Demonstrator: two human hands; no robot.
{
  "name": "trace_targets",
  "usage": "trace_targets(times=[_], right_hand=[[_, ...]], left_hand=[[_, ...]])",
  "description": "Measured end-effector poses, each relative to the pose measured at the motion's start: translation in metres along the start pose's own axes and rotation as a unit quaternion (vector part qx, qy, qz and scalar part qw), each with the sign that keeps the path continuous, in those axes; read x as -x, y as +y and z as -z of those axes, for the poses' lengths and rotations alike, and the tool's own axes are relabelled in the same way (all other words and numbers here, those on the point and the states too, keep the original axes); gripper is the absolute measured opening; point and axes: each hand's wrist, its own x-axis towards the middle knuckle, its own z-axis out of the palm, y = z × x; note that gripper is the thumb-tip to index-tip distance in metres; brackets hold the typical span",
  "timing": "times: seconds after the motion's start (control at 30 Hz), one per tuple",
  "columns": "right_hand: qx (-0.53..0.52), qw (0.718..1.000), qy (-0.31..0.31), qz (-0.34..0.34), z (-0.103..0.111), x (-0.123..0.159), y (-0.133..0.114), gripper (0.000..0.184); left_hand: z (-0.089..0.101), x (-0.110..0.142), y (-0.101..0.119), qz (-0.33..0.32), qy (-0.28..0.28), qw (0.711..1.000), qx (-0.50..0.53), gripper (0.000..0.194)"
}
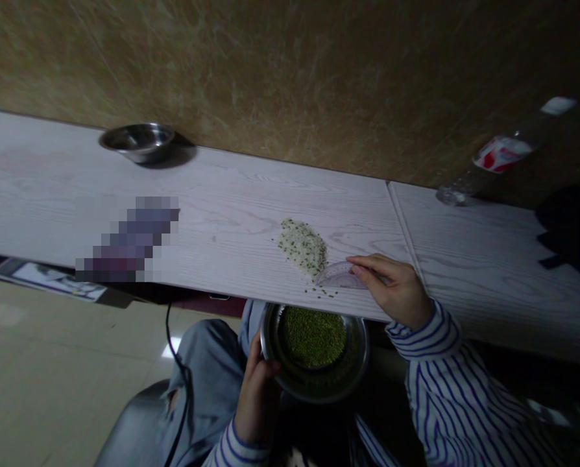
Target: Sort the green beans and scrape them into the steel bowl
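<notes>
My left hand (255,392) grips the rim of a steel bowl (353,373) filled with green beans (313,336), held just below the table's front edge. My right hand (392,288) rests on the pale wooden table (231,214), fingers pinched on a clear plastic protractor (337,276). The protractor's edge sits against a small pile of mixed white grains and green beans (303,246). A few loose beans lie by the table edge, above the bowl.
An empty steel bowl (137,141) stands at the table's back left. A plastic bottle with a red label (500,157) lies at the back right. A blurred object (129,241) lies left of centre. A dark thing (569,230) sits far right.
</notes>
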Motion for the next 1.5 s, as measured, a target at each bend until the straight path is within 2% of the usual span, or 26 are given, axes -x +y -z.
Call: trace_targets(times=[0.47,0.87,1.17,1.5], right_hand=[[-0.01,1.0,-0.006,0.001,-0.002,-0.0004,-0.0007,0.019],[-0.025,0.999,-0.035,0.0,-0.0044,-0.0017,-0.0042,0.019],[-0.011,1.0,0.018,-0.016,-0.0041,-0.0036,0.0008,0.019],[-0.012,1.0,-0.011,-0.002,-0.0029,-0.0032,-0.0024,0.019]], left_hand=[[-0.0027,0.003,0.0019,0.009,0.012,1.0,0.0,0.052],[-0.0031,0.0012,0.0018,0.013,0.01,1.0,0.005,0.051],[-0.0032,0.0013,0.0027,0.004,0.001,1.0,0.0,0.05],[-0.006,0.0021,0.0051,0.001,0.002,1.0,0.008,0.048]])
